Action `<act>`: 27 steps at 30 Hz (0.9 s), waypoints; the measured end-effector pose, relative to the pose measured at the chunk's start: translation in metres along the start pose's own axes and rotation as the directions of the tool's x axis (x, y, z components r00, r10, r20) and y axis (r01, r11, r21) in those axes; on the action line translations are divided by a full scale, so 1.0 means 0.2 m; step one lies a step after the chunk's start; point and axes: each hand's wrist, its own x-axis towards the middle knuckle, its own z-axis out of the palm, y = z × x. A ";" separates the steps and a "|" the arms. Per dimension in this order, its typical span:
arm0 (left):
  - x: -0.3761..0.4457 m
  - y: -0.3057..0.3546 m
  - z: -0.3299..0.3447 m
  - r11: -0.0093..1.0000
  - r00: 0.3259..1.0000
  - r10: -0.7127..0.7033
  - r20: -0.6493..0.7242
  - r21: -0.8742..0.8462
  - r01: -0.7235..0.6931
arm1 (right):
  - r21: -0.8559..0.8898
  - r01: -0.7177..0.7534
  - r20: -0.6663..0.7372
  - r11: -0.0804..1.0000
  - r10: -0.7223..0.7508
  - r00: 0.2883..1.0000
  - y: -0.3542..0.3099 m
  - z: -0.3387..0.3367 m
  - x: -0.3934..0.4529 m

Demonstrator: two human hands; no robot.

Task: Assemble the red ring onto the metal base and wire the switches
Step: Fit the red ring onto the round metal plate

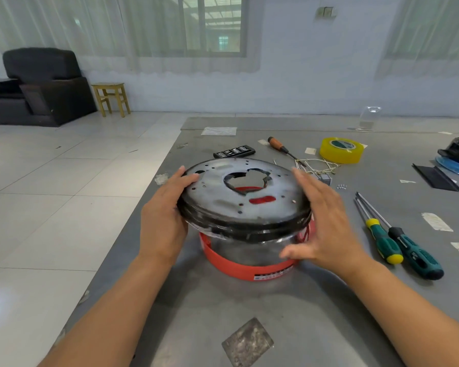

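**A:** Where's the hold?

**B:** On the left rim. The left hand (pixel 167 207) curls round the edge of the metal base (pixel 245 205), thumb lying over the top plate, fingers hidden below the lip. The right hand (pixel 319 221) is across from it with fingers straight and together, flat beside the far rim. Whether the palm actually touches the metal, I cannot tell.

**A:** And the red ring?

**B:** Directly under the held part. The red ring (pixel 247 266) sits on the table (pixel 289 321), wrapped round the shiny lower wall of the base. The base is tilted, its right side higher, so I'd judge it not fully seated. Red also shows through the jagged middle hole.

**A:** So how should the seating go?

**B:** My guess: level the plate first, then press down evenly with both palms, turning slightly until the ring's edge meets the black band all round. Pushing one side alone would likely jam it. The red strands by the right hand could be pinched, so keep them free.

**A:** Arm pose?

**B:** Both forearms come in low from the near edge, wrists straight, hands facing each other across the base.

**A:** Anything farther out?

**B:** Right of the right hand lie two green screwdrivers (pixel 398 242). Beyond the base are loose wires (pixel 318 166), a wooden-handled screwdriver (pixel 281 147), a yellow tape roll (pixel 341 150) and a black bit case (pixel 234 151).
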 end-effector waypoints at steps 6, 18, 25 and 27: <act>0.03 0.07 -0.01 0.989 0.990 -0.144 0.007 -0.040 0.144 | 0.360 -0.280 -0.134 0.890 0.346 0.929 0.06 0.05 0.06; 0.14 0.18 0.05 0.781 0.835 -0.534 0.131 -0.303 0.547 | 0.502 -0.322 -0.159 0.803 0.452 0.878 0.03 0.01 0.11; 0.11 0.14 0.10 0.670 0.731 -0.654 0.195 -0.300 0.679 | 0.355 -0.268 0.056 0.896 0.266 0.962 0.10 0.04 -0.03; 0.09 0.14 0.10 0.685 0.737 -0.654 0.169 -0.280 0.672 | 0.337 -0.267 0.133 0.903 0.235 0.963 0.10 0.04 -0.06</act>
